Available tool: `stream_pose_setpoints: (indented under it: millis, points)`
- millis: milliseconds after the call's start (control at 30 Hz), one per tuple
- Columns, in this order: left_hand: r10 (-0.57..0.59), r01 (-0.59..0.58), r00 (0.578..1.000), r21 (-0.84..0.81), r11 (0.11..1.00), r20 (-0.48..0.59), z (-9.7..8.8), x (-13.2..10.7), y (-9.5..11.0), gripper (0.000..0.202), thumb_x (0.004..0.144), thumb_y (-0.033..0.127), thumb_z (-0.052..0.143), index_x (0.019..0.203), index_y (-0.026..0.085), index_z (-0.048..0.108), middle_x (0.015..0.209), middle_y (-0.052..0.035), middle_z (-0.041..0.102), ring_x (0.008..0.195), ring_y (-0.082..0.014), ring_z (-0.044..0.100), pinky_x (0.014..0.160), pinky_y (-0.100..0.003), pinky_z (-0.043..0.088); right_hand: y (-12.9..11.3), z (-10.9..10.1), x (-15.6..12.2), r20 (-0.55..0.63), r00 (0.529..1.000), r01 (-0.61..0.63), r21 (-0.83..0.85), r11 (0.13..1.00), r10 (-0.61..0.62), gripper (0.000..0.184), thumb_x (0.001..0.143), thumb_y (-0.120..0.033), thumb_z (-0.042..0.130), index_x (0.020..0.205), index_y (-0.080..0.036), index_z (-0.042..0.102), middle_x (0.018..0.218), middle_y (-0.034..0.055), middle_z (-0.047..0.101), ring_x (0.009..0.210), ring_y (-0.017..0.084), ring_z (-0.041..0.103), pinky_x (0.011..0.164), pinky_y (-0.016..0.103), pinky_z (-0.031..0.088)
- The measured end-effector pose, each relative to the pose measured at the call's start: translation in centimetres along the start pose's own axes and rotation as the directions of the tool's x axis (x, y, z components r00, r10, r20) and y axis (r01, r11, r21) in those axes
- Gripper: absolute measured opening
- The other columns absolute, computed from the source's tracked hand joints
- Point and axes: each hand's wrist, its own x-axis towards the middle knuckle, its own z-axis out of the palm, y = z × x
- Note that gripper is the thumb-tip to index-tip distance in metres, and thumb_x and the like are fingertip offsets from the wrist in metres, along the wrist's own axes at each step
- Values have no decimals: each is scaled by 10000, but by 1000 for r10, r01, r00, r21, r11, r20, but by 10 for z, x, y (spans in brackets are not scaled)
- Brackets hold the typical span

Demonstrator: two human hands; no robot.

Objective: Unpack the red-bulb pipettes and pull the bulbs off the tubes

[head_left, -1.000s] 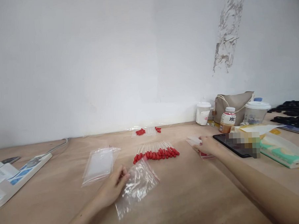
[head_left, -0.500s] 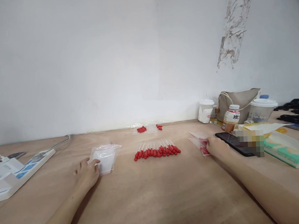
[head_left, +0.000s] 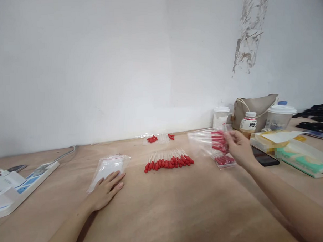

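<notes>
Head view: your right hand (head_left: 239, 148) grips the filled bag (head_left: 214, 142) by its red end, the bag's long axis running toward nine o'clock; a second bag (head_left: 225, 161) lies below it, at seven. Your left hand (head_left: 104, 191), fingers spread, rests on the flat bags (head_left: 107, 169); from it, the loose sticks (head_left: 169, 162) lie at two o'clock, red ends facing six.

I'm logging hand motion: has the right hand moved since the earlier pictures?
Yes. Judged against the drink bottle, the right hand has moved up and rightward in the picture, now partly covering the bottle's lower end.
</notes>
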Motion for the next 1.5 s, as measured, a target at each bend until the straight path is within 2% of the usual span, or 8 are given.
stream_pose_setpoints:
  millis: [67, 167, 367, 467, 700, 1000, 1267, 1500]
  points:
    - [17, -17, 1000, 1, 1000, -11, -2, -1, -3, 501, 847, 535, 254, 1296, 327, 332, 1389, -41, 296, 1283, -247, 229, 1020, -482, 185, -15, 22, -22, 270, 952, -210, 235, 949, 144, 387, 692, -575, 507, 799, -207, 454, 526, -38, 497, 393, 109, 447, 398, 241, 383]
    - [16, -14, 996, 19, 1000, -83, -2, -4, 3, 463, 855, 507, 280, 1269, 328, 384, 1384, -46, 307, 1292, -273, 189, 1013, -527, 152, -32, 61, -67, 593, 762, -490, 265, 831, 260, 398, 625, -561, 587, 713, -198, 449, 505, -47, 504, 377, 92, 437, 378, 230, 379]
    - [143, -159, 929, -18, 987, -341, 1, -12, 46, 381, 878, 402, 307, 1189, 287, 496, 1369, -28, 321, 1302, -266, 142, 1024, -486, 203, -47, 97, -122, 836, 376, -756, 28, 653, 399, 171, 723, -331, 537, 724, -177, 464, 572, -19, 572, 427, 110, 538, 394, 238, 439]
    - [254, -297, 922, -110, 949, -292, 1, -20, 76, 348, 876, 362, 345, 1167, 276, 514, 1353, -26, 344, 1282, -236, 220, 1033, -431, 245, -45, 93, -118, 900, 203, -771, -97, 630, 386, 111, 633, -177, 598, 680, -135, 507, 649, 30, 617, 507, 117, 593, 470, 230, 473]
    - [482, -472, 875, -322, 821, -51, 7, -36, 117, 504, 825, 399, 456, 1303, 295, 333, 1386, -27, 305, 1244, -227, 316, 1021, -399, 291, -36, 85, -113, 923, 237, -776, -8, 631, 303, 311, 489, -150, 718, 773, -117, 595, 586, -14, 606, 511, 85, 567, 538, 222, 483]
    - [437, -434, 896, -376, 819, -82, 7, -26, 133, 420, 841, 364, 438, 1247, 260, 420, 1254, -54, 464, 1132, -206, 440, 956, -349, 369, -38, 93, -124, 870, 365, -714, 32, 699, 333, 569, 422, -273, 778, 856, -164, 427, 471, -78, 560, 379, 79, 499, 417, 200, 412]
    - [751, -774, 626, -56, 630, -211, 2, 7, 174, 290, 895, 241, 349, 1082, 276, 568, 1104, -43, 549, 991, -174, 496, 870, -325, 365, -36, 93, -128, 888, 376, -694, 80, 715, 266, 663, 401, -311, 788, 865, -187, 332, 452, -105, 542, 376, 71, 477, 415, 189, 388]
    - [791, -837, 530, -37, 546, -306, 22, 17, 171, 261, 896, 211, 352, 870, 167, 608, 889, -47, 628, 835, -133, 558, 754, -255, 400, -36, 89, -126, 917, 331, -705, 85, 704, 221, 622, 435, -308, 778, 886, -174, 371, 500, -83, 567, 416, 62, 491, 463, 191, 394]
